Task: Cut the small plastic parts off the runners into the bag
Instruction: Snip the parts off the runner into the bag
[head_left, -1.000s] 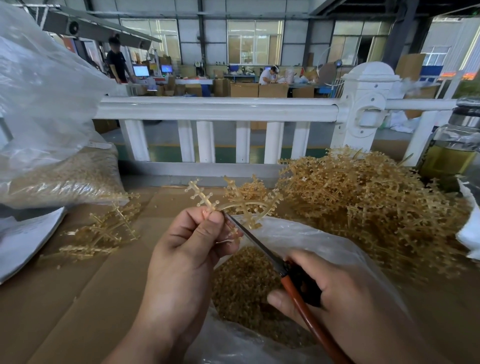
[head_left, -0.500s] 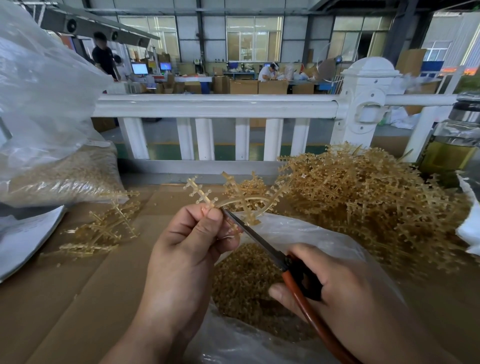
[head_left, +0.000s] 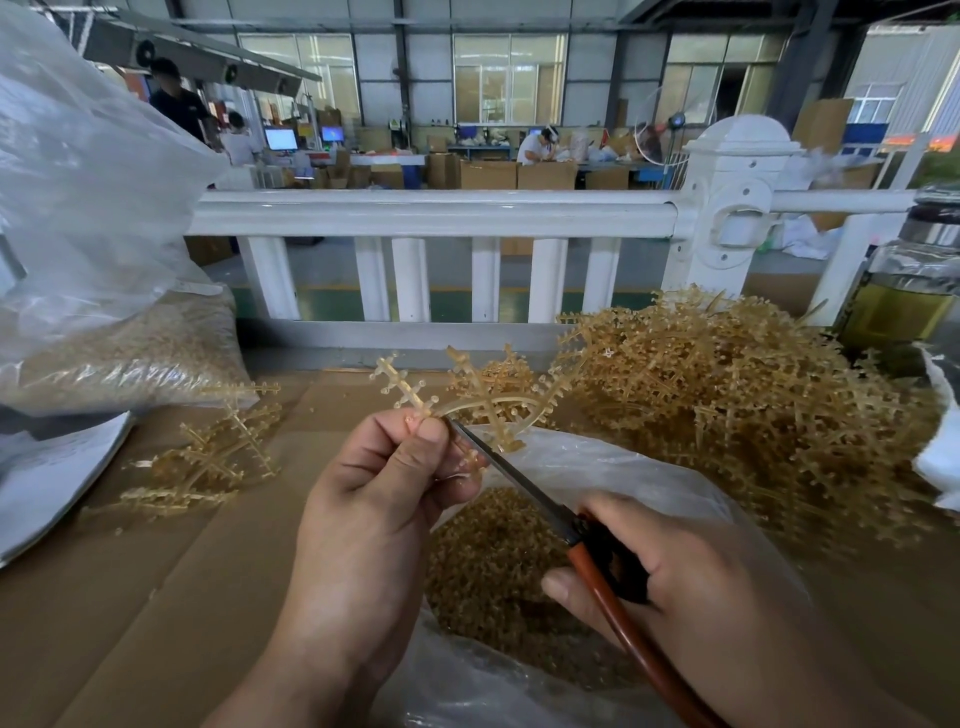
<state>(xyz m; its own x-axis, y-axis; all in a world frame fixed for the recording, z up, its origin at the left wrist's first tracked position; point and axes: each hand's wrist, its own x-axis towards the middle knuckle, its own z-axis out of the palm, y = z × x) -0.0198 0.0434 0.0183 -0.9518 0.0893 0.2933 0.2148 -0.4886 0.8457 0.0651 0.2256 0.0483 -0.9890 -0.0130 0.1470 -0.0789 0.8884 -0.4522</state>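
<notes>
My left hand (head_left: 379, 493) pinches an amber branched runner (head_left: 488, 402) between thumb and fingers, holding it above the open clear plastic bag (head_left: 639, 478). Many small amber cut parts (head_left: 493, 571) lie inside the bag. My right hand (head_left: 691, 587) grips scissors (head_left: 524, 488) by their orange-red handles. The blade tips reach the runner right beside my left thumb. How far apart the blades are cannot be made out.
A big heap of uncut runners (head_left: 737, 410) lies at the right. A few bare runners (head_left: 208, 462) lie left on the cardboard surface (head_left: 130, 597). A filled plastic bag (head_left: 104, 291) stands far left; a white railing (head_left: 431, 213) runs behind; a jar (head_left: 909, 280) at far right.
The view has shifted slightly. The scissors have stayed at the runner beside my left thumb, and both hands keep their hold.
</notes>
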